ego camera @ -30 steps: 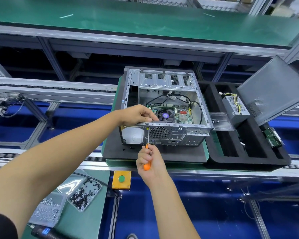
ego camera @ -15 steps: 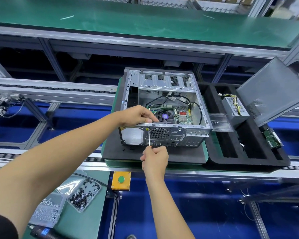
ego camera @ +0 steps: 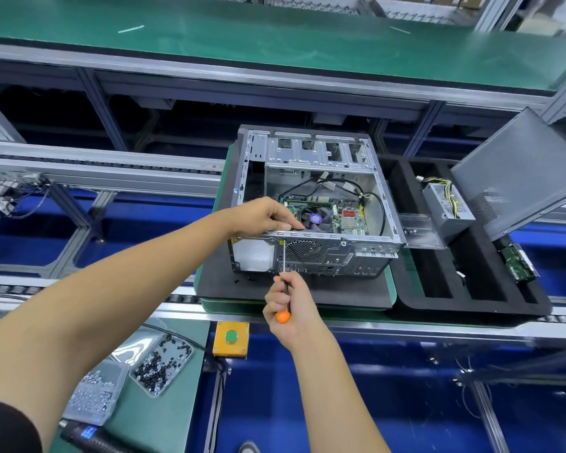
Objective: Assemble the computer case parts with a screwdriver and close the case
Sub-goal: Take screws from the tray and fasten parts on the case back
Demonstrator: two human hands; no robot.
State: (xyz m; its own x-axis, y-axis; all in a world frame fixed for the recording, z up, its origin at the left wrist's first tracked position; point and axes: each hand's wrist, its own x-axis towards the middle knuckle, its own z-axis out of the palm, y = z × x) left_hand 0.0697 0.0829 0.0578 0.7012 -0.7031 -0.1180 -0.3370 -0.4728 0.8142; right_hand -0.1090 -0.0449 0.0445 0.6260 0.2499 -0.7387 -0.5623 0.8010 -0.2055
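An open metal computer case (ego camera: pixel 321 158) lies on its side on a black foam pad (ego camera: pixel 294 294), motherboard and fan showing inside. My left hand (ego camera: pixel 262 215) grips the case's near top rim at its left part, fingers curled over the edge. My right hand (ego camera: pixel 291 308) holds an orange-handled screwdriver (ego camera: pixel 283 317) upright; its thin shaft (ego camera: pixel 284 256) rises to the rear panel just under the rim, below my left fingers. The grey side panel (ego camera: pixel 517 171) leans tilted at the right.
A black foam tray (ego camera: pixel 471 302) to the right holds a power supply (ego camera: pixel 445 204) and a green circuit board (ego camera: pixel 517 263). Two clear trays of screws (ego camera: pixel 160 358) sit near left beside a yellow box with a green button (ego camera: pixel 231 336). Conveyor rails run across front and back.
My right hand has turned on the screwdriver: the orange handle, hidden half a second ago, shows again below my fist. My left hand stays on the rim.
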